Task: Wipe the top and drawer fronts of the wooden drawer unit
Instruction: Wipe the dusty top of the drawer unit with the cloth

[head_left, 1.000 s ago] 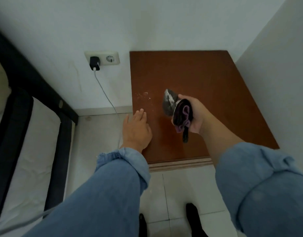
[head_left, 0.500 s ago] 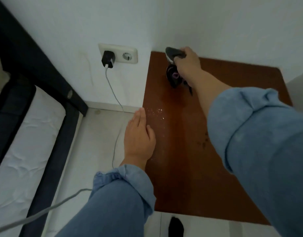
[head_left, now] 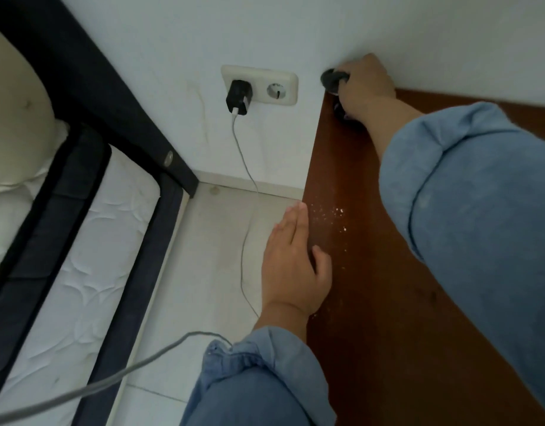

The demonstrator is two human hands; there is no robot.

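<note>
My right hand [head_left: 364,84] reaches to the far left corner of the reddish-brown wooden top of the drawer unit [head_left: 372,302], right where it meets the white wall [head_left: 172,41]; its fingers are curled round a dark crumpled cloth [head_left: 334,77], which shows only as a bunched dark edge past my knuckles and a small scrap under my palm, pressed down at the corner; the rolled blue denim sleeve [head_left: 467,216] of that arm covers much of the top's right side; my left hand [head_left: 294,269] lies flat with straight fingers held together along the top's left edge, holding nothing, the thumb resting on the wood; a scatter of small white specks [head_left: 335,218] sits on the wood just beyond my fingertips; on the wall to the left, a cream double socket [head_left: 260,84] carries a black charger plug [head_left: 239,96], whose pale cable [head_left: 245,192] hangs to the light tiled floor [head_left: 203,256]; further left stands a dark-framed bed with a white quilted mattress [head_left: 71,272].
</note>
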